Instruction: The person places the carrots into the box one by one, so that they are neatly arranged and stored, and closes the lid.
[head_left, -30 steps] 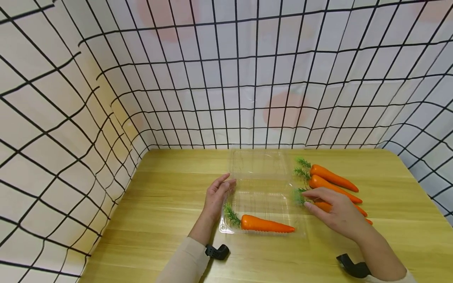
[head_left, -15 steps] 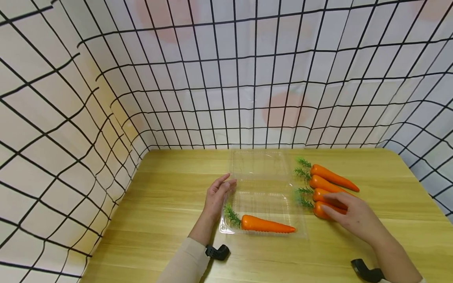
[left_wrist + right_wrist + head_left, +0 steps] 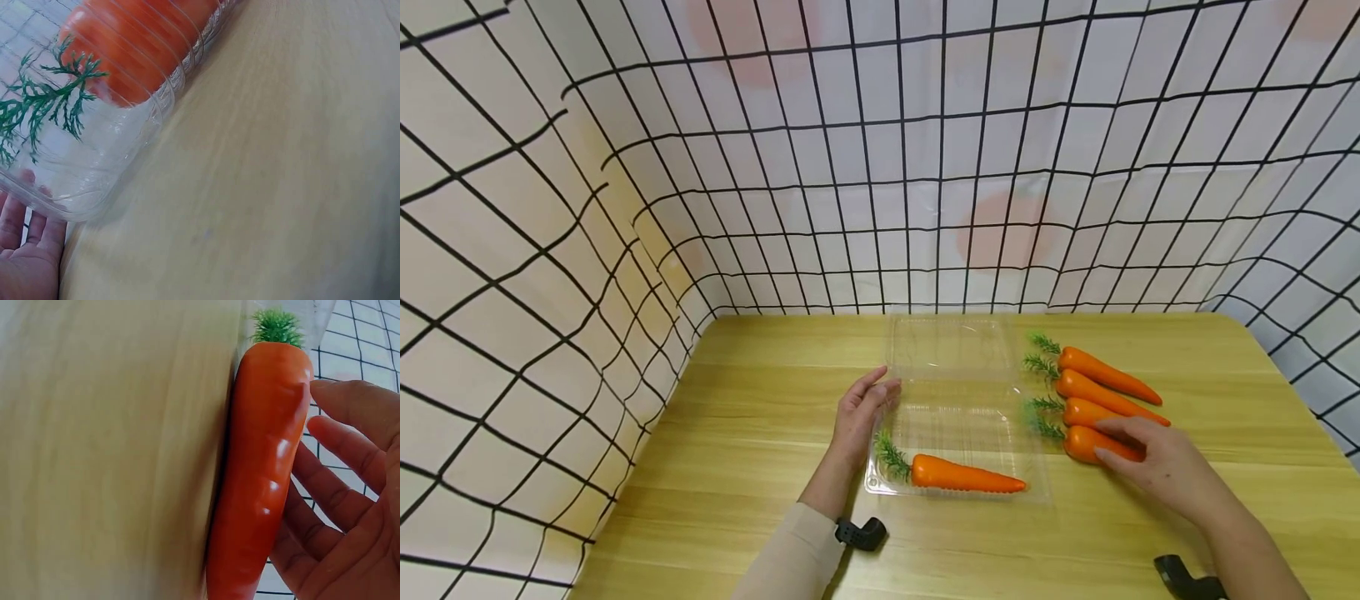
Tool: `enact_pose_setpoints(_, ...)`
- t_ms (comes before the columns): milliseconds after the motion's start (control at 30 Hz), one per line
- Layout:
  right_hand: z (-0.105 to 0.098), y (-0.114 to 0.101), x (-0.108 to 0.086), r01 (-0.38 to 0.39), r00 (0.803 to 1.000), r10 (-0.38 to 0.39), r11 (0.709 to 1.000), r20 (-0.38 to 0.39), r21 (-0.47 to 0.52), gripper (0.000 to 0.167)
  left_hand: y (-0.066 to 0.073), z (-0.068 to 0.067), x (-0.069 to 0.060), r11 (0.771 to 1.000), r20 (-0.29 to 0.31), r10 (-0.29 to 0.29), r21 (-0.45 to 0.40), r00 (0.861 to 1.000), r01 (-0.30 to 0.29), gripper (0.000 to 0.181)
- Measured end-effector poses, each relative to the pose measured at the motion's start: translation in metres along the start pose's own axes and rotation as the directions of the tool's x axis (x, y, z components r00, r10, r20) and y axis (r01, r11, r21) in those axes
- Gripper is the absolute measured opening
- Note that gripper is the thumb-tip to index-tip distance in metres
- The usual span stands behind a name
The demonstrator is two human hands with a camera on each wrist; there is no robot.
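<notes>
An open clear plastic clamshell box lies mid-table. One orange carrot with a green top lies along its near side. At the box's left wall is my left hand; the left wrist view shows its fingers fairly straight against the plastic. To the right of the box, several carrots lie in a slanted row. Over the nearest carrot is my right hand. In the right wrist view its thumb touches that carrot's upper part, while the other fingers are spread loosely behind it, partly hidden.
The box's lid lies folded back toward the gridded cloth wall. Further carrots lie beyond the one at my right hand. Gridded cloth also stands at the left and right of the wooden table.
My right hand has moved right, from over the carrots' green tops to the body of the nearest carrot. My left hand and the box have stayed in place.
</notes>
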State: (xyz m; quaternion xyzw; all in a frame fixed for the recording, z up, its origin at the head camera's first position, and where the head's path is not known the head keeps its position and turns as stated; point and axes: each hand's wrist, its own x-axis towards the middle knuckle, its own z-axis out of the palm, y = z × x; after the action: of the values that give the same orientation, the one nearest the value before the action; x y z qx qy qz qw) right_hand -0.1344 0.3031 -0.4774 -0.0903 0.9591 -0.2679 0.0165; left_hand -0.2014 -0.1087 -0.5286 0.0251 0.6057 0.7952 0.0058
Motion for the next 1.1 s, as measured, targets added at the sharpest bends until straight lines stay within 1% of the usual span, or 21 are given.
enact_pose_setpoints(200, 0.003, 0.001, 0.0, 0.034, 0.999, -0.034, 0.999, -0.007, -0.019, 0.048, 0.0, 0.0, 0.0, 1.0, -0.005, -0.004, 0.005, 1.0, 0.004, 0.046)
enact_pose_setpoints(367, 0.004, 0.001, 0.001, 0.062, 0.998, -0.062, 0.998, 0.009, -0.03, 0.052, 0.001, 0.001, 0.0, 1.0, 0.0, 0.001, 0.003, 1.0, -0.001, 0.046)
enact_pose_setpoints(500, 0.004, 0.0, 0.001, 0.067, 0.998, -0.066, 0.997, 0.024, -0.04, 0.054, 0.0, 0.001, 0.0, 1.0, 0.004, 0.006, 0.006, 1.0, -0.006, 0.047)
enact_pose_setpoints(667, 0.005, -0.002, -0.001, 0.05, 0.998, -0.048, 0.998, 0.05, -0.044, 0.054, 0.002, 0.001, 0.0, 1.0, 0.003, 0.005, 0.005, 1.0, -0.005, 0.046)
enact_pose_setpoints(767, 0.004, -0.003, -0.002, 0.055, 0.998, -0.053, 0.997, 0.033, -0.045, 0.054, 0.001, 0.001, 0.0, 1.0, 0.006, 0.003, 0.001, 1.0, -0.003, 0.047)
enact_pose_setpoints(900, -0.001, -0.005, -0.005, 0.07, 0.997, -0.071, 0.996, -0.023, -0.058, 0.056, 0.0, 0.001, 0.0, 1.0, 0.007, 0.003, 0.004, 1.0, -0.003, 0.046)
enact_pose_setpoints(1000, -0.005, -0.007, -0.006, 0.046, 0.998, -0.048, 0.997, -0.031, -0.057, 0.061, 0.0, 0.001, 0.0, 1.0, 0.006, 0.0, 0.011, 1.0, 0.0, 0.046)
enact_pose_setpoints(1100, -0.011, -0.008, -0.006, 0.004, 1.0, -0.005, 0.999, -0.012, -0.047, 0.066, 0.0, 0.001, 0.0, 1.0, 0.006, -0.006, 0.013, 1.0, 0.006, 0.046)
